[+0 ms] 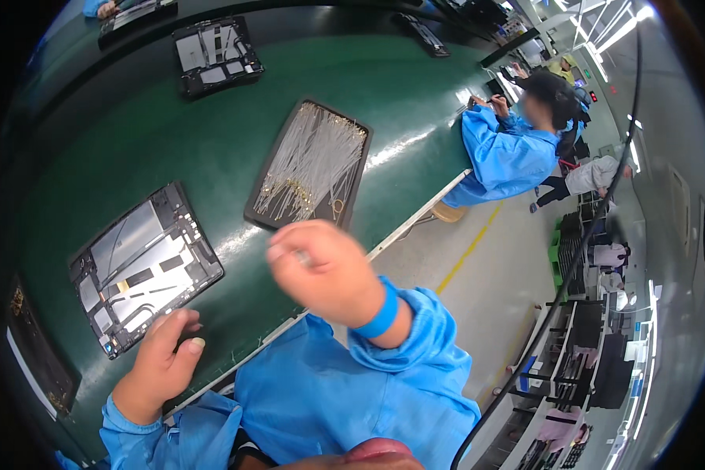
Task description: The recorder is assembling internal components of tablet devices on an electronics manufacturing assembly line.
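Observation:
An opened tablet-like device [141,270] lies at the left on the green table, its dark frame and silver inner parts facing up. My left hand [160,360] is by its near right corner, thumb and bent fingers apart, with nothing visible between them. My right hand [321,270], slightly blurred, hovers at the near end of a black tray [358,174]. Its fingers are curled together, and whatever they hold, if anything, is hidden. Inside the tray lies a loose heap of thin, pale cables [313,157] with gold-coloured ends. A blue band circles my right wrist.
Another opened device [218,55] lies farther back, and a dark one [424,35] at the far right. A dark tray [39,352] stands at the left edge. The table's pale edge [415,219] runs diagonally. A co-worker in blue [509,149] sits along it.

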{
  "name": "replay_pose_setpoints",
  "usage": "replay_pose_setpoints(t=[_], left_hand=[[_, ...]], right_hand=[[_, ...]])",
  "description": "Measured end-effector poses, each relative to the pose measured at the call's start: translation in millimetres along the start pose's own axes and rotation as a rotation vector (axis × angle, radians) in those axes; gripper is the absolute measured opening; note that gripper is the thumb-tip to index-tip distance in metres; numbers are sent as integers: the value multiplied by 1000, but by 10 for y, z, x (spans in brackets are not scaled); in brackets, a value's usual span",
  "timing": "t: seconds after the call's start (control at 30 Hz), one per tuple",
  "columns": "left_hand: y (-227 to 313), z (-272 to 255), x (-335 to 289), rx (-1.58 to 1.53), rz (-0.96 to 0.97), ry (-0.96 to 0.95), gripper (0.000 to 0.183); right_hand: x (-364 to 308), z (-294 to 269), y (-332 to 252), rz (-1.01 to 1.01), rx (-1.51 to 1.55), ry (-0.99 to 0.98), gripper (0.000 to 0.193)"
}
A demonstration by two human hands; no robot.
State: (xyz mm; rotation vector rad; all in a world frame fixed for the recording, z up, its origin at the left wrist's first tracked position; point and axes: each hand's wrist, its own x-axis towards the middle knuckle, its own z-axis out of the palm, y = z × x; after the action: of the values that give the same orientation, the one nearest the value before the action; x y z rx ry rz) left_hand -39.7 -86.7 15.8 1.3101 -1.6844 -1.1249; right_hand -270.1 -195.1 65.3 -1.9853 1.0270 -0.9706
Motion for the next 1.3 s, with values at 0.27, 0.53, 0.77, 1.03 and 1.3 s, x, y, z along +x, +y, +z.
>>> replay_pose_setpoints(t=[0.27, 0.53, 0.77, 1.03, 1.3], left_hand=[[-134, 75, 22, 282, 408, 172, 34], [-25, 69, -131, 366, 262, 280, 25], [-92, 48, -118, 477, 186, 421, 25], [-394, 150, -73, 617, 8, 539, 20], [-358, 116, -109, 714, -1, 491, 21]], right_hand=[[94, 531, -159, 14, 266, -665, 12], [96, 701, 23, 185, 365, -882, 15], [27, 877, 186, 503, 657, -790, 16], [271, 887, 232, 866, 927, -26, 25], [142, 1179, 163, 569, 648, -5, 37]])
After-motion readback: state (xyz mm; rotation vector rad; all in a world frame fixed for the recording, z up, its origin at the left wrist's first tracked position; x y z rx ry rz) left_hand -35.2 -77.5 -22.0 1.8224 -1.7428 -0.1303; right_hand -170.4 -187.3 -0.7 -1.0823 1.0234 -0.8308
